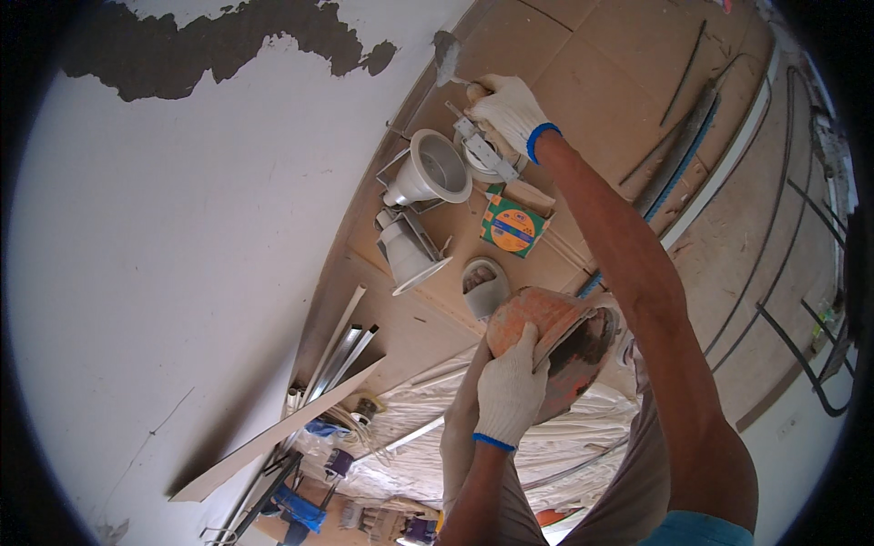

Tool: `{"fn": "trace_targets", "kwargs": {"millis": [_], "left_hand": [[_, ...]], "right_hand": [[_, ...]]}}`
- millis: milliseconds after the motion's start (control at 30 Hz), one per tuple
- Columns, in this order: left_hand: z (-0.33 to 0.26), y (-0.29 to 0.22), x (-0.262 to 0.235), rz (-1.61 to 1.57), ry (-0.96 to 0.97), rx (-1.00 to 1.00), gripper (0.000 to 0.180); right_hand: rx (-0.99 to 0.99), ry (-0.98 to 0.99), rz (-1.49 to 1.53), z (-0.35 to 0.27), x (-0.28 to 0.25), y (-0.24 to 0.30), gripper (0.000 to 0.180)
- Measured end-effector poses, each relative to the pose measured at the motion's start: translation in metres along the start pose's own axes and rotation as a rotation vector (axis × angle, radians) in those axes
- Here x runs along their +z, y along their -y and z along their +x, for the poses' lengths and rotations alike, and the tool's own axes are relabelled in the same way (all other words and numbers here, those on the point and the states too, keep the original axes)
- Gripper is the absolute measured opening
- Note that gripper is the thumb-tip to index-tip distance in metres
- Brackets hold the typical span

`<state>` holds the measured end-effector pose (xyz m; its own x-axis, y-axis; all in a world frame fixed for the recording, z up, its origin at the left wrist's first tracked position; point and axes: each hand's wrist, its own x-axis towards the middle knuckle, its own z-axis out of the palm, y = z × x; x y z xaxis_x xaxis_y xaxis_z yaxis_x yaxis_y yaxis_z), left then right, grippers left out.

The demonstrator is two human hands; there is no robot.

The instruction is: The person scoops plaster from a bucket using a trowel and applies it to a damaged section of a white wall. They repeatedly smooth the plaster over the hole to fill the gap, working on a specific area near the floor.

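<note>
White knitted gloves with blue cuffs cover both my hands. My left hand (512, 391) is closed on a worn orange bowl (521, 317), held tilted in front of my legs, with dark residue on its inside. Farther forward, my right hand (510, 111) is wrapped round the handle of a small trowel (446, 60). Grey material coats the trowel's blade, which is near the foot of the white wall (200, 237). Below my right hand stands a light fixture with a metal bracket (487, 150). The wall has a dark, ragged patch (218, 47) at upper left.
Two reflector lamp housings (439, 166) (411, 253) and a green-orange box (514, 225) lie on brown floor sheeting. My sandalled foot (484, 287) is beside them. Metal profiles (341, 355) and a long board (273, 437) lie at lower left. Dark tubing (678, 155) lies at right.
</note>
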<state>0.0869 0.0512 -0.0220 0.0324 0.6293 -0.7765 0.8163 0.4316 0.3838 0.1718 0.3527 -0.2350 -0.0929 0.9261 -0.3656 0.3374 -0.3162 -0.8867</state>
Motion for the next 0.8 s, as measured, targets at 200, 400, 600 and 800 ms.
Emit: {"fn": "trace_targets", "kwargs": {"millis": [200,400,600,800], "left_hand": [[0.000,0.001,-0.004,0.000,0.014,-0.005,0.051],[0.000,0.005,-0.002,-0.020,0.020,-0.006,0.052],[0.000,0.009,-0.005,-0.020,0.021,-0.014,0.054],[0.000,0.010,-0.011,-0.009,0.038,-0.029,0.052]], "right_hand": [[0.033,0.007,0.060,-0.002,0.014,0.020,0.043],[-0.044,-0.139,0.022,-0.008,0.037,0.026,0.032],[-0.039,-0.217,-0.101,-0.020,0.066,0.050,0.029],[0.012,-0.249,-0.170,-0.034,0.099,0.069,0.034]]}}
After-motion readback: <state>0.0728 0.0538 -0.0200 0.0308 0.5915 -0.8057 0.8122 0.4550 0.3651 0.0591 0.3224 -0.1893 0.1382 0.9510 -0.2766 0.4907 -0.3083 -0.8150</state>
